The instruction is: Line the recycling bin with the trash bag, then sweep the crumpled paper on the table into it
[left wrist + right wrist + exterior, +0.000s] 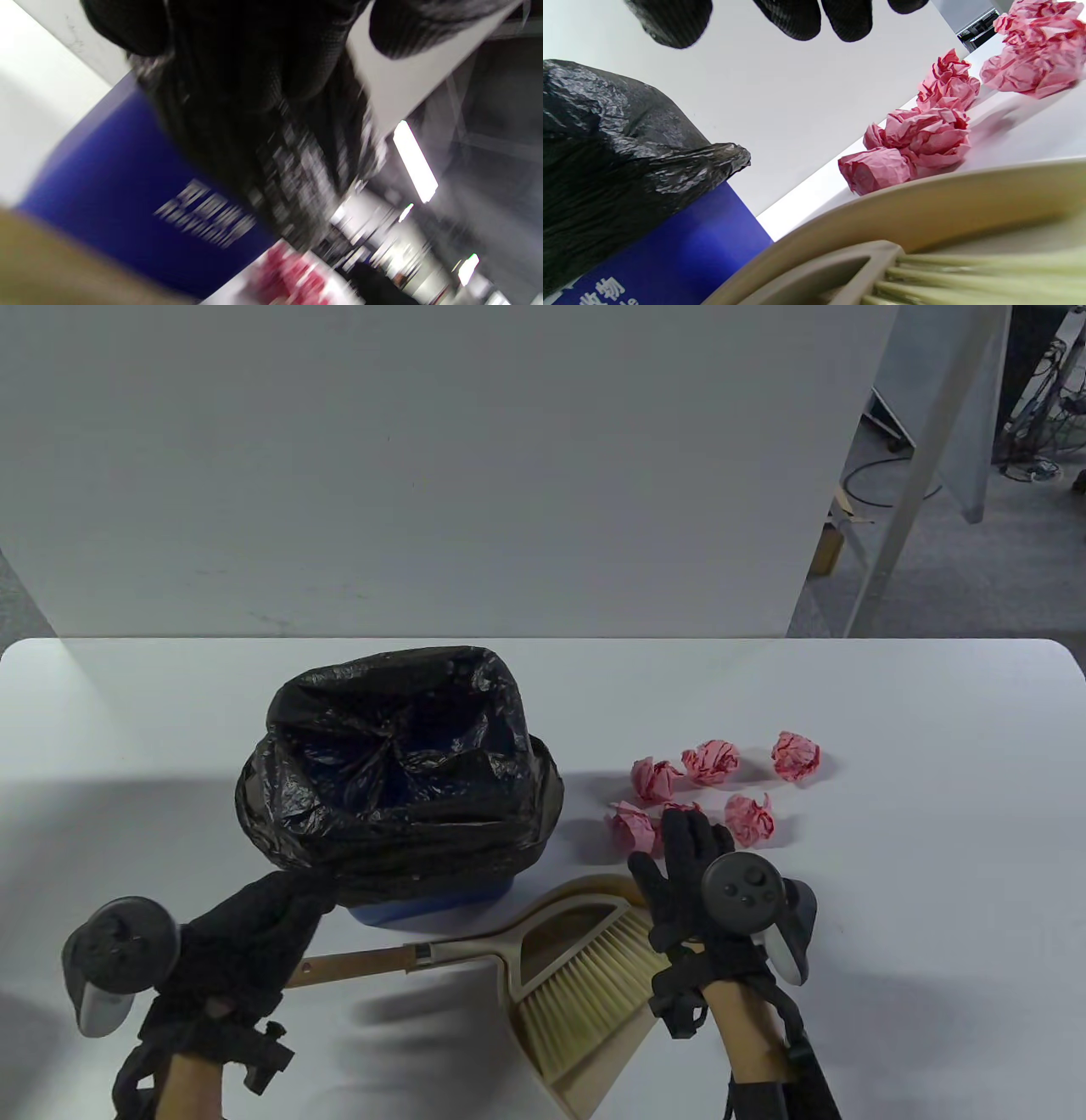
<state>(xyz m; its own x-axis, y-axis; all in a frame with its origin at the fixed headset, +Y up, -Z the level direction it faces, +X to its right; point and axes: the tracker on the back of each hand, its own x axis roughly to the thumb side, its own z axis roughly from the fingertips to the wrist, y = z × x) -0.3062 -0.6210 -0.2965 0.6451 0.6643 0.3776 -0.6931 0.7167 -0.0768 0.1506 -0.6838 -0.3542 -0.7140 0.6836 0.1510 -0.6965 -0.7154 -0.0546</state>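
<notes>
The blue recycling bin [424,909] stands left of centre, lined with the black trash bag [399,780], whose hem folds over the rim. My left hand [254,937] pinches the bag's lower hem at the bin's front left; the left wrist view is blurred but shows the bag [297,178] hanging from the gloved fingers [254,51] beside the bin [118,186]. Several pink crumpled papers [711,759] lie to the right of the bin. My right hand [683,874] hovers open over the dustpan's far rim, its fingertips [793,17] near the closest papers [916,144].
A beige dustpan [594,1086] lies at the table's front with a brush in it, bristles [585,993] toward me and wooden handle [356,963] pointing left under my left hand. A white wall panel stands behind the table.
</notes>
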